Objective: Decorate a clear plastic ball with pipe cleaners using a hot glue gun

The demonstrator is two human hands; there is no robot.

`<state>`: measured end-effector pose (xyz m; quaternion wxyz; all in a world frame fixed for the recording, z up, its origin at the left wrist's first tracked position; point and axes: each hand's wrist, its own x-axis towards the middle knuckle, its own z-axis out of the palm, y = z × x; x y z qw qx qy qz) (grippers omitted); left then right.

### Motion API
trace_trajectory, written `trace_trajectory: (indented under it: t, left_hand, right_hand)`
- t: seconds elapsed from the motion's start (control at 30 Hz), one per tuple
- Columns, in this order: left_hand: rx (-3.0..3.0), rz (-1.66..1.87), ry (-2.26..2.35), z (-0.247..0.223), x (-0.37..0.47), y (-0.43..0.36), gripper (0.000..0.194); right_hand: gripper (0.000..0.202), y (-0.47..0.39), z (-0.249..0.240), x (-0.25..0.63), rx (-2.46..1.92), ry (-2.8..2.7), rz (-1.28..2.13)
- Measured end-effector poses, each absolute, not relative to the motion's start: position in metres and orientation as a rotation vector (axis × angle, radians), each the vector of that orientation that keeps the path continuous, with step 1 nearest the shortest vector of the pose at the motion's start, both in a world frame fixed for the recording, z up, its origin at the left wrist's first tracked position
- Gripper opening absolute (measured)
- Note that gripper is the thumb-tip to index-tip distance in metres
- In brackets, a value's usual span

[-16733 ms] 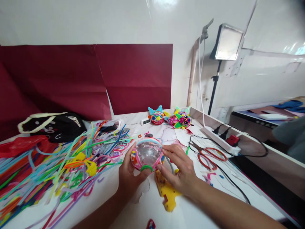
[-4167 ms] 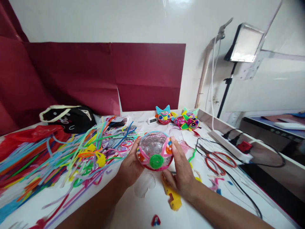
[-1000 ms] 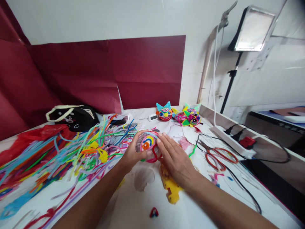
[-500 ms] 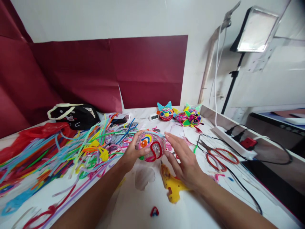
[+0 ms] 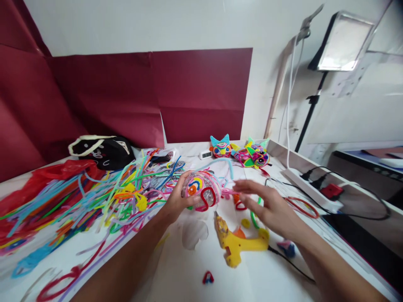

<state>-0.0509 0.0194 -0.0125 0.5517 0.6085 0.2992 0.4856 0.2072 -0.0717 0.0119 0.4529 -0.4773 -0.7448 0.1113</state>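
Tabletop (image 5: 179,274), left fingers (image 5: 179,187) wide around ball (image 5: 202,189)

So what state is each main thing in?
Clear round ball with coloured fuzzy trim: held, partly covered.
Left hand: gripping the ball.
Right hand: open, apart from the ball.
Yellow plastic glue gun: lying down, unheld.
White power strip: red and black plugs inserted.
Rectangular lamp on black stand: lit or unlit unclear.

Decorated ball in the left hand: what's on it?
On the decorated ball: an orange, yellow and blue swirl and a curved red strip. The left hand covers part of the near side; the far side and underside can't be seen.
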Motion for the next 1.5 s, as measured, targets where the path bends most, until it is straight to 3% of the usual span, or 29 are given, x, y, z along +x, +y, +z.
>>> trace_trajectory:
  t: [0.17, 0.3, 0.77, 0.93, 1.07, 1.2, 1.33, 1.5]
  left_hand:
    - [1.577, 1.108, 0.693, -0.007, -0.049, 0.015, 0.091]
    - [1.661, 1.081, 0.703, -0.008, -0.048, 0.014, 0.09]
    - [1.785, 1.105, 0.74, -0.003, -0.049, 0.01, 0.089]
    - [1.846, 1.199, 0.75, 0.001, -0.048, 0.011, 0.086]
    - [1.877, 1.217, 0.816, 0.003, -0.047, 0.008, 0.082]
    - [1.964, 1.269, 0.904, -0.001, -0.045, 0.008, 0.083]
    - [2.103, 1.297, 0.969, -0.005, -0.043, 0.007, 0.082]
    - [2.298, 1.375, 0.934, -0.004, -0.038, 0.003, 0.075]
  right_hand:
    - [0.05, -0.097, -0.01, 0.216, -1.224, -2.456, 0.061]
    - [0.059, -0.108, -0.023, 0.214, -1.311, -2.516, 0.03]
    - [0.038, -0.108, -0.028, 0.191, -1.597, -2.559, 0.277]
    - [0.051, -0.125, -0.011, 0.207, -1.539, -2.544, 0.297]
    - [0.055, -0.142, 0.008, 0.224, -1.313, -2.504, 0.11]
    - [0.046, -0.148, 0.019, 0.223, -1.051, -2.341, -0.11]
    - [0.033, -0.142, 0.025, 0.205, -1.061, -2.208, -0.309]
    - [0.032, -0.132, 0.022, 0.189, -1.074, -2.157, -0.372]
